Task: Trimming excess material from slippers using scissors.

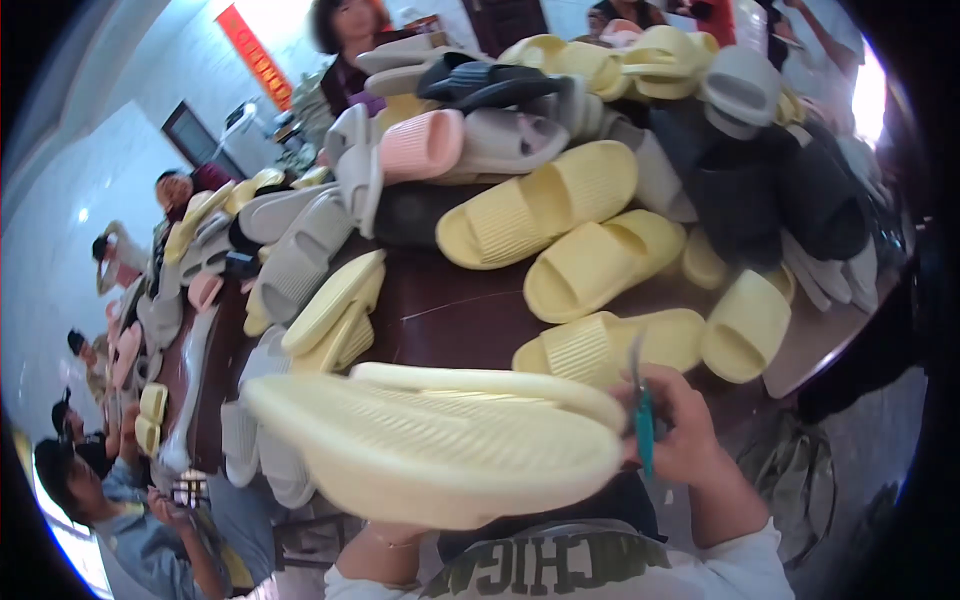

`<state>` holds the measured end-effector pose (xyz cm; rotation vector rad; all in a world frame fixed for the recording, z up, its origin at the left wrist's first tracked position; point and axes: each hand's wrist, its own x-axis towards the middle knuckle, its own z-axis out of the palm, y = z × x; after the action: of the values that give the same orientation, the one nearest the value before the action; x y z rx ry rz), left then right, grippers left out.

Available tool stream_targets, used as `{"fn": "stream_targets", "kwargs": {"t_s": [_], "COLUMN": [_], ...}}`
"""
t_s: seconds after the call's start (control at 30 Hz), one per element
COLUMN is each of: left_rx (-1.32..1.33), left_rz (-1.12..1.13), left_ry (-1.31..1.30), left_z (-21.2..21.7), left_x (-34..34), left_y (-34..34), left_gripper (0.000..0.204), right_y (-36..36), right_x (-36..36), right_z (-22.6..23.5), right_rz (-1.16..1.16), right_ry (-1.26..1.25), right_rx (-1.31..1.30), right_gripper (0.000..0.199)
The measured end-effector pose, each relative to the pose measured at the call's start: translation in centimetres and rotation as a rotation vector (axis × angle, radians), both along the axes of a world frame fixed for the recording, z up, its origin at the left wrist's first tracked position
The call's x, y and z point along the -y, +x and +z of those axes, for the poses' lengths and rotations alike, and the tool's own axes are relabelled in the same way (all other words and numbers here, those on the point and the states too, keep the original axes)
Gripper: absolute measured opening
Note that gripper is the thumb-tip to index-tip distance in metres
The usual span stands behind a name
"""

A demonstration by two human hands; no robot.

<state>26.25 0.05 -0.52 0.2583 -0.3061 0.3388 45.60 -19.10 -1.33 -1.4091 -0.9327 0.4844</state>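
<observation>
A pair of pale yellow slippers (440,450) is held up close in front of me, soles outward, one behind the other. My left hand (393,535) supports the pair from below; the slippers cover its fingers. At the pair's right end, my right hand (678,425) is closed around a small cutting tool (644,430) with a teal handle and a thin metal blade pointing up. Those fingers also sit against the slippers' edge. Just beyond the pair, another yellow slipper (655,340) lies on the dark red table (430,290).
Grey, black, pink and yellow slippers cover much of the table, with black slippers (735,190) piled at the right. A person in a blue-grey shirt (150,550) sits at the left, and another person (350,55) is across the table. A bag (790,480) is at the lower right.
</observation>
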Motion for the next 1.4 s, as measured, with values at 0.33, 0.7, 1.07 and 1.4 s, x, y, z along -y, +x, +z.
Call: {"fn": "stream_targets", "kwargs": {"t_s": [0.33, 0.7, 1.07, 1.4], "left_rx": [-0.676, -0.93, -1.187, -1.088], "left_rz": [0.611, 0.812, 0.634, 0.82], "left_ry": [1.199, 1.595, 1.63, 0.902], "left_z": [1.7, -1.7, -4.7, -5.2], "left_x": [0.0, -5.7, -8.4, -7.1], "left_y": [-0.8, -0.6, 0.9, 0.7], "left_gripper": [0.024, 0.054, 0.074, 0.067], "right_y": [-0.1, 2.0, 2.4, 2.6], "right_x": [-0.7, -0.3, 1.1, 1.0], "right_z": [-0.7, -1.9, -3.6, -4.4], "right_rz": [-0.297, -0.491, -0.632, -0.655], "right_ry": [-0.059, -0.134, -0.085, -0.078], "right_rx": [-0.094, -0.002, 0.124, 0.094], "right_gripper": [0.049, 0.04, 0.039, 0.042]}}
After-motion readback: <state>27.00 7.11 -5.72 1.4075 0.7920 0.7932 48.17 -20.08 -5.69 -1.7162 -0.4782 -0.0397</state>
